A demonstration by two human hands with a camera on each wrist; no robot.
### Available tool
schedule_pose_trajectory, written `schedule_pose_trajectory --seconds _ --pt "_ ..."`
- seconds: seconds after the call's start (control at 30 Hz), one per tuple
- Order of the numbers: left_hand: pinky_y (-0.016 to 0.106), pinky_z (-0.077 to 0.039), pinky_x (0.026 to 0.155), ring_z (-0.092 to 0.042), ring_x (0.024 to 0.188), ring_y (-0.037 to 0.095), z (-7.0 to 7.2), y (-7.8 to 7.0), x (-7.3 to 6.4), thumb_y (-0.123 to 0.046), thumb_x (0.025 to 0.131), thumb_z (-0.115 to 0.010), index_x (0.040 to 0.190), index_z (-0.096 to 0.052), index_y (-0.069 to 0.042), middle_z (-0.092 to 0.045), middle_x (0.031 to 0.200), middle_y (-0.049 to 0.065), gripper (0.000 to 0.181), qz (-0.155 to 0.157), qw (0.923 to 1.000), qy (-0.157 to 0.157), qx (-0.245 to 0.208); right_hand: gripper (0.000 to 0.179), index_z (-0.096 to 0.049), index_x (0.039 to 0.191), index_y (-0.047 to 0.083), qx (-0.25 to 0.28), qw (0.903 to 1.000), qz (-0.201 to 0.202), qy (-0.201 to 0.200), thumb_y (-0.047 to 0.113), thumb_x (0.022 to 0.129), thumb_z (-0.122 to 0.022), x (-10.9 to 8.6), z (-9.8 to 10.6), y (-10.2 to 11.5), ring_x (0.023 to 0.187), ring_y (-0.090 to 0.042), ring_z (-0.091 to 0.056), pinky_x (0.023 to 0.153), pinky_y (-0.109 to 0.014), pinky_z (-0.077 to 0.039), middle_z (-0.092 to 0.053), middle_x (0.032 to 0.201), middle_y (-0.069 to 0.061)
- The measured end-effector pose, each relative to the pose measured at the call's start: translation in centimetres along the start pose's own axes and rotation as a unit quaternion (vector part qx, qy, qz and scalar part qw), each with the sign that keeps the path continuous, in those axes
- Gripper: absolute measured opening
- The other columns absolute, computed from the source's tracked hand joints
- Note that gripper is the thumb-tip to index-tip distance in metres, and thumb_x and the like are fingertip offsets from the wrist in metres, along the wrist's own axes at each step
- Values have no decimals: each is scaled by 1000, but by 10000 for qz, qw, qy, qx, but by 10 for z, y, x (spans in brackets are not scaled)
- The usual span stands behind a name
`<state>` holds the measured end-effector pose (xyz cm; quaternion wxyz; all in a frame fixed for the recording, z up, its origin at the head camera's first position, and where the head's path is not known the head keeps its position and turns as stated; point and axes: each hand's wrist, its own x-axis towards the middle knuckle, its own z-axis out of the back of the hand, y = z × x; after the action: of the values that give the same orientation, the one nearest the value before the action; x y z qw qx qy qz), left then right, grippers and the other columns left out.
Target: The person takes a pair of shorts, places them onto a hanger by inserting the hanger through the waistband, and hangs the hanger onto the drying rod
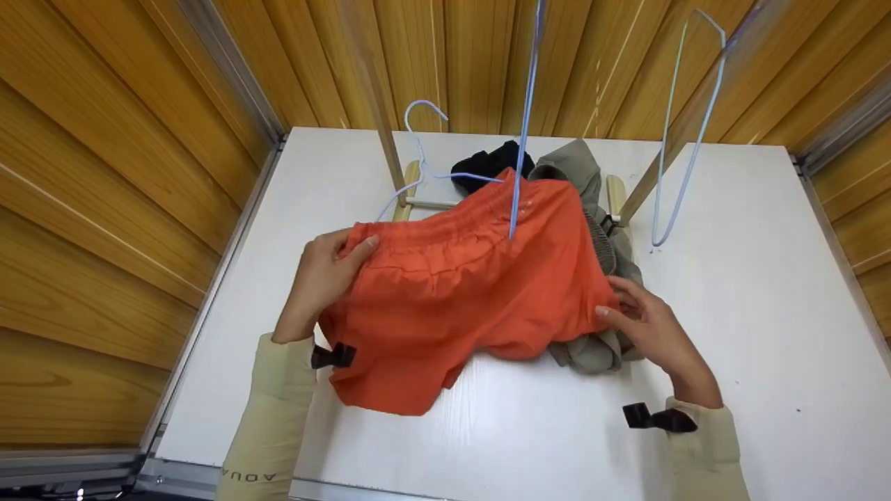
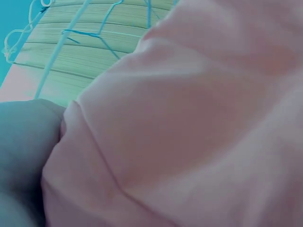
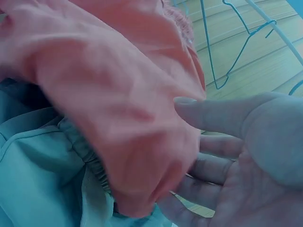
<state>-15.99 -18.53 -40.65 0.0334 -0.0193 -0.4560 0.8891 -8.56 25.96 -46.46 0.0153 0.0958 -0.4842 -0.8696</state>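
Orange-red shorts [image 1: 452, 292] with a gathered elastic waistband spread across the middle of the head view. At the waistband's left end, my left hand [image 1: 327, 268] pinches the cloth, thumb on the front. My right hand [image 1: 651, 327] is at the right edge of the shorts, its thumb apart from its loosely bent fingers [image 3: 203, 172]; the right wrist view shows the fingertips right at the cloth's edge. The shorts' folds [image 2: 165, 118] fill most of the left wrist view. Olive-grey clothing [image 1: 592, 351] with a ribbed elastic band lies partly hidden behind the shorts.
A black garment [image 1: 494, 167] lies at the back of the white table [image 1: 745, 292]. A light blue hanger [image 1: 420, 156] stands behind the shorts, another [image 1: 527, 125] hangs before them, and a third [image 1: 679, 188] hangs right. Wooden rack posts [image 1: 651, 177] rise at both sides.
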Motion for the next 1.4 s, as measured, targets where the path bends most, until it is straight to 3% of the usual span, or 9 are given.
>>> schedule_pose_trajectory --seconds 0.3,0.43,0.6,0.73,1.0,1.17,1.4 --pt "33 -47 71 -56 83 20 22 -13 -11 -47 89 -65 104 -72 -11 -68 89 9 39 22 9957 -869 -310 45 -51 137 8 290 9989 339 -106 23 96 -61 0 -2 1 99 2 -61 83 -14 -49 -62 121 -16" --pt "33 -48 70 -55 83 20 31 -17 -15 -54 86 -64 105 -72 -12 -68 90 8 46 237 9944 -997 -263 45 -49 138 7 301 9986 378 -212 24 97 -58 0 -1 1 102 3 -59 85 -11 -46 -62 122 -18" --pt "32 -48 72 -54 85 21 41 -19 -18 -55 89 -60 109 -68 -11 -63 93 8 50 357 9954 -856 -234 45 -46 139 6 361 9982 421 -239 24 99 -54 -2 -1 1 105 8 -55 87 -8 -42 -60 126 -21" --pt "32 -46 75 -53 89 21 43 -24 -21 -47 92 -60 114 -65 -9 -61 98 10 45 263 9965 -682 -413 42 -48 138 4 439 9976 477 -222 23 100 -52 -2 -1 0 105 7 -56 87 -9 -43 -60 125 -22" --pt "21 -49 79 -54 92 18 40 -40 -24 -19 94 -60 120 -62 -5 -62 107 11 29 -313 9923 -747 -941 38 -52 133 0 574 9964 606 -123 21 101 -50 -2 0 -2 105 -4 -63 85 -12 -49 -63 119 -18" --pt "20 -50 84 -54 97 20 42 -52 -25 -7 96 -55 126 -56 -2 -59 113 10 31 -550 9838 -611 -1592 39 -51 133 -3 601 9962 626 -75 20 102 -50 -4 1 -4 105 -4 -64 86 -13 -49 -64 120 -18" --pt "22 -47 92 -51 105 23 46 -64 -23 -6 98 -47 132 -50 -2 -56 118 7 34 -663 9648 -652 -2460 37 -52 131 -4 697 9950 713 -83 18 101 -50 -5 2 -5 105 -4 -64 86 -12 -49 -66 120 -14"
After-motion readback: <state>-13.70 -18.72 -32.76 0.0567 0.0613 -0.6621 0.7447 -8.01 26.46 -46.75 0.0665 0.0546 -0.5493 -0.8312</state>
